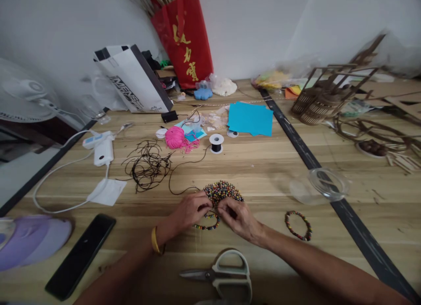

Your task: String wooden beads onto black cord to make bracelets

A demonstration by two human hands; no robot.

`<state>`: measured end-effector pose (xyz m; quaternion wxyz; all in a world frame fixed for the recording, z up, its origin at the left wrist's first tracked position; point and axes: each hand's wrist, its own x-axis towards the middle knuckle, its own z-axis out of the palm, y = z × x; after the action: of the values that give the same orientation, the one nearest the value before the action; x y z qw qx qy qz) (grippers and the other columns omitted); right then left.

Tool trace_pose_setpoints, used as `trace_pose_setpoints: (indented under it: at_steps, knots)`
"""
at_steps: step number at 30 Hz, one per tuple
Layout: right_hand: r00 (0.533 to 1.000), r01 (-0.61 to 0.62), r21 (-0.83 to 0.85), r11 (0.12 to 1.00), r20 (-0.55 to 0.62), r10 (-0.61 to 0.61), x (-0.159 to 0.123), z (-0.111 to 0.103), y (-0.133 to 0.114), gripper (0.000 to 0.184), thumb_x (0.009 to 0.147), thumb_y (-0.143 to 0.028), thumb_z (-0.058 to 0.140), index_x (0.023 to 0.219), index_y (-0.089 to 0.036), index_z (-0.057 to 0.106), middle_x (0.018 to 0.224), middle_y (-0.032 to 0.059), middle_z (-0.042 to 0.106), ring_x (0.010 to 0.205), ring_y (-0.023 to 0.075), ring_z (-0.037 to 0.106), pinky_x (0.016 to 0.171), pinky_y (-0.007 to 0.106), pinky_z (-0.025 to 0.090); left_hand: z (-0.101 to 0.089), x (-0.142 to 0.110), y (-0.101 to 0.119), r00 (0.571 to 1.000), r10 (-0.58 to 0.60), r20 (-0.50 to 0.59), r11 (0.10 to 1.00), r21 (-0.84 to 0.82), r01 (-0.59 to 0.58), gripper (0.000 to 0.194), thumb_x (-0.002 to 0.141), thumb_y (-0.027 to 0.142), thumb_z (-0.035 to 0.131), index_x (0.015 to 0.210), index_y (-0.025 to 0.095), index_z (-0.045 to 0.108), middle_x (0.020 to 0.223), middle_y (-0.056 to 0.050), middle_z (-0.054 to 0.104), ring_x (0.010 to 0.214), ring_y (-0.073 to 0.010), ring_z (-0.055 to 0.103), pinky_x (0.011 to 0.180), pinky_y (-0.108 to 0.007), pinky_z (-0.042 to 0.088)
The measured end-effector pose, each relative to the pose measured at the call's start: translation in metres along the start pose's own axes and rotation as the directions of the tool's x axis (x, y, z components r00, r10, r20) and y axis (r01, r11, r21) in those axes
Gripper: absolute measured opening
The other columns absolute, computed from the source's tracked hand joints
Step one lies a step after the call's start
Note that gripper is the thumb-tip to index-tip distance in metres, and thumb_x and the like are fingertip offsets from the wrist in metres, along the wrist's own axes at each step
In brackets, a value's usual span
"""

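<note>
- The beaded loop (210, 228) lies in the lower middle of the frame, between the person's two hands and just below their fingertips, its lower curve resting on the wooden table (259, 164).
- The left hand (194, 207) reaches in from the lower left; its thumb and index finger come together at the upper left of the loop.
- The right hand (242, 218) reaches in from the lower right, thumb and index finger also together at the loop's upper right, the other fingers curled in.
- The two sets of fingertips sit close to each other; a thin strand may run between them, but it is too fine and dim to tell.
- Directly above the fingertips, a pile of multicoloured beads (223, 191) spreads near the centre of the frame, partly covered by both hands.
- A black cord (170, 179) curves from the spool (216, 143), above the pile, down towards the left hand.
- A second beaded ring (308, 232) lies well apart from the fingers, right of the right hand.
- Scissors (213, 275) lie at the bottom middle, below both hands, blades pointing left.
- A tangle of dark cord (148, 167) sits left of centre, clear of the left hand.
</note>
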<state>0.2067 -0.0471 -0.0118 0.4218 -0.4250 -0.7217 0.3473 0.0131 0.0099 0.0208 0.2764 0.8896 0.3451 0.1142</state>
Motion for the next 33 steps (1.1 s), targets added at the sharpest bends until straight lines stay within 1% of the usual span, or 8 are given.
trace_pose_setpoints:
  at_steps: [5,9,13,16,19,22,28,33]
  knots:
    - [0.998,-0.055,0.077,0.996,-0.011,0.056,0.0,0.001,-0.001,0.019,0.093,-0.028,0.045,0.079,-0.018,0.052,0.06,-0.0035,0.047,0.053,0.0094,0.045,0.05,0.019,0.037,0.005,0.001,-0.001,0.999,0.042,0.016,0.998,0.049,-0.043,0.011,0.085,0.013,0.057,0.08,0.016,0.066,0.082,-0.004,0.065,0.08,-0.0163,0.059,0.072,-0.026,0.045]
    - [0.998,-0.067,0.074,0.995,0.0,0.068,0.001,0.001,-0.001,0.017,0.092,-0.028,0.045,0.08,-0.018,0.052,0.059,-0.0039,0.047,0.052,0.0091,0.043,0.049,0.019,0.035,0.01,0.0,-0.004,0.997,0.07,0.022,0.994,0.086,-0.071,0.012,0.088,0.017,0.055,0.08,0.016,0.065,0.081,-0.004,0.064,0.08,-0.0162,0.059,0.072,-0.026,0.044]
    - [0.998,-0.068,0.055,0.996,0.021,0.067,0.001,0.001,-0.001,0.015,0.092,-0.025,0.045,0.08,-0.017,0.052,0.06,-0.0034,0.049,0.054,0.0088,0.044,0.05,0.018,0.036,0.012,-0.001,-0.006,0.995,0.102,-0.015,0.99,0.102,-0.1,0.012,0.087,0.017,0.056,0.079,0.015,0.065,0.08,-0.005,0.064,0.078,-0.0164,0.058,0.071,-0.026,0.044]
    - [0.997,-0.07,0.036,0.997,0.033,0.068,0.001,0.001,0.0,0.014,0.09,-0.023,0.046,0.079,-0.017,0.052,0.062,-0.003,0.05,0.055,0.0089,0.045,0.052,0.018,0.036,0.013,-0.002,-0.006,0.992,0.108,-0.057,0.991,0.084,-0.103,0.01,0.085,0.014,0.059,0.077,0.014,0.065,0.078,-0.005,0.063,0.076,-0.0163,0.058,0.069,-0.026,0.044]
    - [0.997,-0.061,0.023,0.998,0.039,0.06,0.002,0.001,0.0,0.012,0.089,-0.021,0.047,0.079,-0.017,0.052,0.063,-0.0022,0.051,0.056,0.0093,0.046,0.052,0.019,0.036,0.015,-0.003,-0.008,0.99,0.101,-0.102,0.995,0.027,-0.099,0.009,0.084,0.011,0.059,0.078,0.014,0.065,0.079,-0.005,0.064,0.077,-0.016,0.059,0.07,-0.026,0.045]
    - [0.997,-0.066,0.018,0.998,0.045,0.065,0.002,0.0,0.0,0.012,0.088,-0.02,0.047,0.078,-0.017,0.053,0.063,-0.0019,0.052,0.055,0.0095,0.046,0.052,0.019,0.036,0.015,-0.005,-0.011,0.987,0.101,-0.123,0.994,-0.019,-0.104,0.008,0.083,0.01,0.059,0.081,0.014,0.066,0.081,-0.006,0.065,0.079,-0.0164,0.06,0.072,-0.026,0.046]
    - [0.996,-0.073,0.031,0.997,0.049,0.072,0.001,0.001,0.001,0.013,0.089,-0.02,0.047,0.079,-0.017,0.053,0.063,-0.0024,0.05,0.055,0.0093,0.045,0.052,0.019,0.037,0.013,-0.007,-0.013,0.989,0.105,-0.109,0.994,-0.016,-0.107,0.01,0.082,0.008,0.058,0.082,0.014,0.067,0.081,-0.006,0.065,0.079,-0.0169,0.06,0.072,-0.027,0.047]
    - [0.998,-0.047,0.02,0.999,0.039,0.046,0.002,0.0,0.001,0.014,0.09,-0.021,0.047,0.078,-0.017,0.053,0.064,-0.0016,0.052,0.057,0.0097,0.046,0.053,0.019,0.038,0.015,-0.008,-0.014,0.99,0.107,-0.088,0.994,0.01,-0.106,0.01,0.083,0.01,0.058,0.083,0.014,0.068,0.084,-0.007,0.065,0.08,-0.0172,0.059,0.073,-0.027,0.047]
